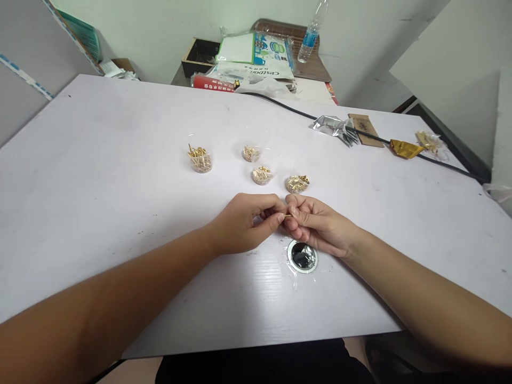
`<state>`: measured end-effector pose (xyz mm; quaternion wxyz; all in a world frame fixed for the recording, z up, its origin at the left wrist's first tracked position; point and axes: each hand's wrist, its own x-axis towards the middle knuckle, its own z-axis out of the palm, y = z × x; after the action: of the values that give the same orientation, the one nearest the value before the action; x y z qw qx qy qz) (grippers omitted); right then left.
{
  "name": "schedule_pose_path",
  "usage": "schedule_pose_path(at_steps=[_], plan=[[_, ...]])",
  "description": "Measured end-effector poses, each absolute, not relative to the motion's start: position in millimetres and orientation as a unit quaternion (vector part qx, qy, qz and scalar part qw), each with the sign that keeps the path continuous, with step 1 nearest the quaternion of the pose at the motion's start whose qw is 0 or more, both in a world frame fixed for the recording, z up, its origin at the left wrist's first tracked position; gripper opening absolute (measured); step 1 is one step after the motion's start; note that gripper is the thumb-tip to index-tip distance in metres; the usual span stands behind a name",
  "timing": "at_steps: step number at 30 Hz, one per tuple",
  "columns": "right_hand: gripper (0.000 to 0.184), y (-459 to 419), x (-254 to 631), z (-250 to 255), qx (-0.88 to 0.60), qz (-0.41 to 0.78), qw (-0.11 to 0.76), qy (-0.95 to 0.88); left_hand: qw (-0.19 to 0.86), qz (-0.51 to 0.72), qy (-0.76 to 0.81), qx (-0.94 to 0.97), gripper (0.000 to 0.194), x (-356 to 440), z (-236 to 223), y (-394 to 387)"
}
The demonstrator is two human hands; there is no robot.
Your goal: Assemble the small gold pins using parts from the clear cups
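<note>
My left hand (256, 221) and my right hand (318, 221) meet above the white table, fingertips close together. Both pinch a thin gold-coloured metal pin (288, 215), one at each end; most of it is hidden by my fingers. Just beyond my hands stand small clear cups of gold pins: one cup (297, 184) near my right fingers, another (262, 175) left of it, and a smaller-looking one (251, 153) behind. A fuller cup (200, 160) of longer gold pins stands farther left. Below my right hand lies a round dark disc (303, 256) with a silvery rim, perhaps a cable-hole cover.
A black cable (280, 104) crosses the table's back right, passing silver foil (336, 128), a cardboard piece (366, 129) and a gold foil packet (406, 149). Behind the table are a water bottle (311, 38), a black box (200, 56) and plastic packaging (256, 50).
</note>
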<state>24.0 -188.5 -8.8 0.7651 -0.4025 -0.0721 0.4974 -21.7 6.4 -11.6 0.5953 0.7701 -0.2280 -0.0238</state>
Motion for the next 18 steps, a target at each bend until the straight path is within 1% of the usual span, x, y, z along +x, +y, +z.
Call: schedule_pose_path(at_steps=[7,18], plan=[[0.024,-188.3,24.6,-7.4,-0.410,0.494,0.764,-0.071,0.602,-0.028,-0.220,0.767,0.011,-22.1,-10.8,6.3],[0.028,-187.9,24.2,-7.7,-0.423,0.492,0.758,-0.067,0.578,-0.010,-0.248,0.778,0.011,-21.8,-10.3,7.0]])
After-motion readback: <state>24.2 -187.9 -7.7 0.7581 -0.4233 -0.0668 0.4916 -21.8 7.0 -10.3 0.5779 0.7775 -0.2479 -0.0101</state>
